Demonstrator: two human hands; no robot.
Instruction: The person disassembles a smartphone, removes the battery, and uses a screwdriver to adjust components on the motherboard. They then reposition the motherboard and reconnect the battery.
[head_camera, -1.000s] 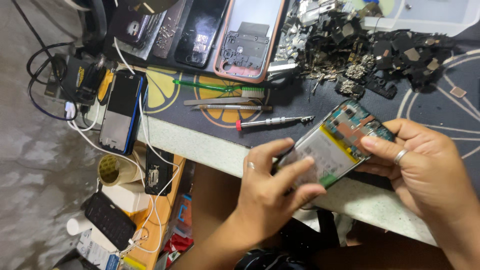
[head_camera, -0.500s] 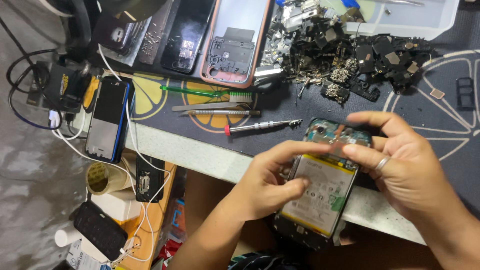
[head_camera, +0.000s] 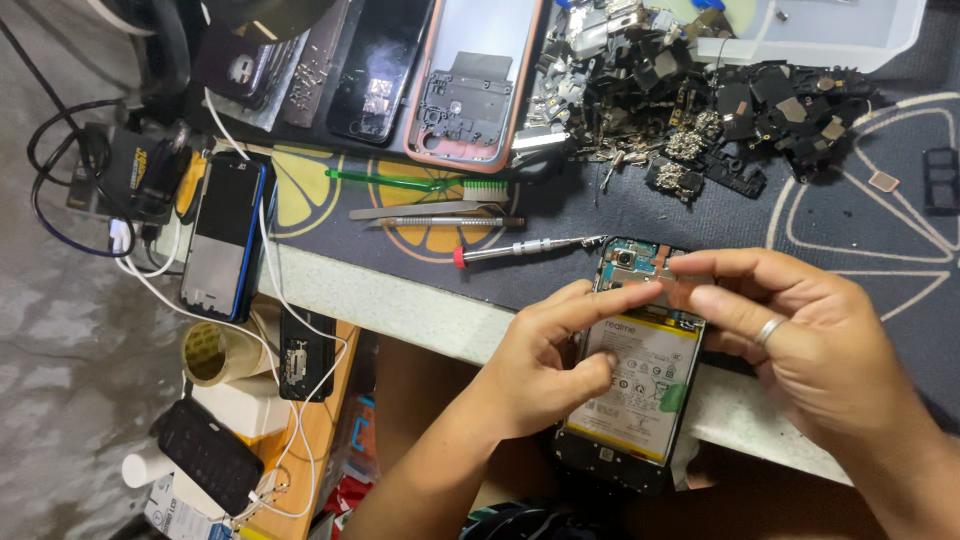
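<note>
An opened phone (head_camera: 640, 385) with its back cover off shows a white and yellow battery and a teal circuit board at the top. It lies at the near edge of the dark work mat (head_camera: 560, 215). My left hand (head_camera: 545, 365) grips the phone's left side, index finger stretched across the board. My right hand (head_camera: 800, 345), a ring on one finger, holds the right side, with thumb and fingers pinching at the top of the board. A small part between those fingertips is too hidden to make out.
A red-tipped screwdriver (head_camera: 525, 248), metal tweezers (head_camera: 430, 212) and a green brush (head_camera: 415, 182) lie on the mat. A heap of phone parts (head_camera: 700, 110) sits behind. Phone shells (head_camera: 470, 80) line the back left; another phone (head_camera: 222, 240), cables, and a tape roll (head_camera: 215, 352) sit left.
The phone has turned from a slant to nearly upright and come lower in view. Both hands stay on it, and the fingers have moved up to the circuit board.
</note>
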